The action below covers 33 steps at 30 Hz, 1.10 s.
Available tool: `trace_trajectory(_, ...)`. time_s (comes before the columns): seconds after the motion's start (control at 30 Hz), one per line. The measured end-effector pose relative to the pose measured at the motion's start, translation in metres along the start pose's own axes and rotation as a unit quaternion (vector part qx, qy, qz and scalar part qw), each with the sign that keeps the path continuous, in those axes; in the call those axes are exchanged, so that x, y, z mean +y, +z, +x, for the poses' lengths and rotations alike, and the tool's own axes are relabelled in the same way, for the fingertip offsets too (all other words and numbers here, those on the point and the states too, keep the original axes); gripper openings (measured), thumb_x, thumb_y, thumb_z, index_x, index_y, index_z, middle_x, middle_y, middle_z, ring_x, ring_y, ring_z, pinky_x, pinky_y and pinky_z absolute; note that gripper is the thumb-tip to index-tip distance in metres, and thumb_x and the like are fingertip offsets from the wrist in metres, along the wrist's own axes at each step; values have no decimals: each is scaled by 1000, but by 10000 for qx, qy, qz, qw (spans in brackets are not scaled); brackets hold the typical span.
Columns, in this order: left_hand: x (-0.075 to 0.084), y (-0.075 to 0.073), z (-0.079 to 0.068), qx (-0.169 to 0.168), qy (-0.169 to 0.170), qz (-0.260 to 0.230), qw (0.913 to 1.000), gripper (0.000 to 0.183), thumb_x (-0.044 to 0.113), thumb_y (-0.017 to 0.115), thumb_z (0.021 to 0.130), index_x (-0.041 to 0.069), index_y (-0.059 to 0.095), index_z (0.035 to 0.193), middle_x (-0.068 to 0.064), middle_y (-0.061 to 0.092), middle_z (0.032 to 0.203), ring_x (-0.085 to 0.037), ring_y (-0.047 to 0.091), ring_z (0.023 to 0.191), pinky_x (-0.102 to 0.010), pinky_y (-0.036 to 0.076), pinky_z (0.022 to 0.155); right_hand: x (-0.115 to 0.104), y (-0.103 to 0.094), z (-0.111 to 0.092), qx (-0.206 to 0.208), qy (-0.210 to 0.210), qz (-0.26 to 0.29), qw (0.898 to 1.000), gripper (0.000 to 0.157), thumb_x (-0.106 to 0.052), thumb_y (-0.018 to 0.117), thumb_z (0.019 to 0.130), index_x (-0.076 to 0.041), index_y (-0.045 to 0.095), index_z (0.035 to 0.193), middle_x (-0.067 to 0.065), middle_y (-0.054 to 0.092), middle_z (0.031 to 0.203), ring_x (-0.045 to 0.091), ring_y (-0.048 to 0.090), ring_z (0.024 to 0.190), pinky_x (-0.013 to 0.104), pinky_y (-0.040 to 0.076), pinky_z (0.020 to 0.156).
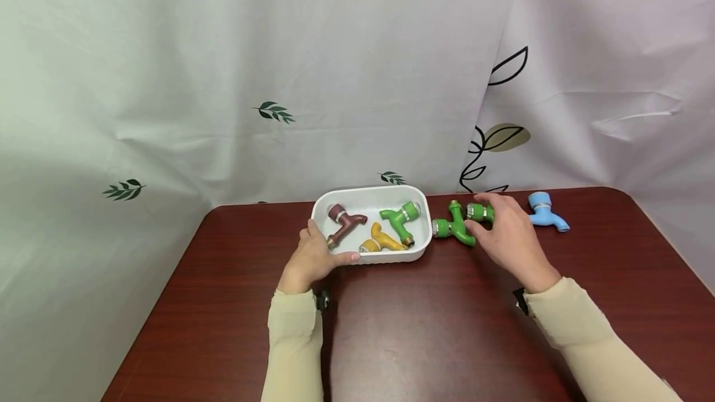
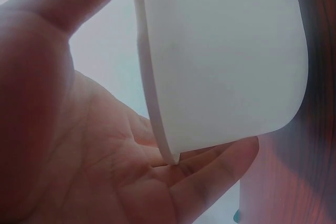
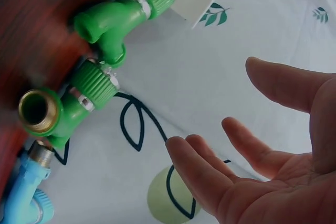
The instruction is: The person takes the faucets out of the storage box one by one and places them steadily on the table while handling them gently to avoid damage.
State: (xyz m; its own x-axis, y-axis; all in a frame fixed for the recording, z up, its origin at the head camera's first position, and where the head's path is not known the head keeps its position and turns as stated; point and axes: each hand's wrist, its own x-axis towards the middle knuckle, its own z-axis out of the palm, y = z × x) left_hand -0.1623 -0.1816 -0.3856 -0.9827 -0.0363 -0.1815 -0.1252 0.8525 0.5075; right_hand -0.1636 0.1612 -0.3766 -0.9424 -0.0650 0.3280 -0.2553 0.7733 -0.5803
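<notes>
At the back of the table a white plastic container (image 1: 391, 258) holds a maroon tap (image 1: 347, 222), a yellow tap (image 1: 384, 238) and a green tap (image 1: 399, 219). My left hand (image 1: 313, 258) grips its front left corner, thumb along the front rim and fingers at the left side. Just right of the container lies another green tap (image 1: 458, 227). Over a further green tap (image 1: 476, 211), partly hidden, hovers my right hand (image 1: 511, 237). Its fingers (image 3: 199, 174) are spread and hold nothing in the right wrist view. A light blue tap (image 1: 540, 206) lies beyond that hand.
The dark red wooden table (image 1: 413, 327) ends at the back against a pale hanging cloth (image 1: 335, 79) with leaf prints. The container and the loose taps stand in a row near that back edge.
</notes>
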Motion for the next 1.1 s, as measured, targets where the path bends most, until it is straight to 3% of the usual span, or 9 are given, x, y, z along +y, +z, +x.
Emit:
trace_trajectory(0.63,2,-1,-2,-14,7,32,10000,131,50,85,77,-16,1,152,-41,30,141,-47,50,120,-53,43,102,-34,30,-1,-49,-468,236,9986,42,-10,78,87,2,64,124,24,61,124,41,54,116,57,41,98)
trace_trajectory(1.1,1,-1,0,45,-25,20,10000,132,49,86,77,-17,0,152,-43,29,142,-49,49,125,-52,41,105,-55,53,4,-170,-791,418,9958,37,-10,81,84,-2,69,118,17,64,117,32,61,99,48,49,84)
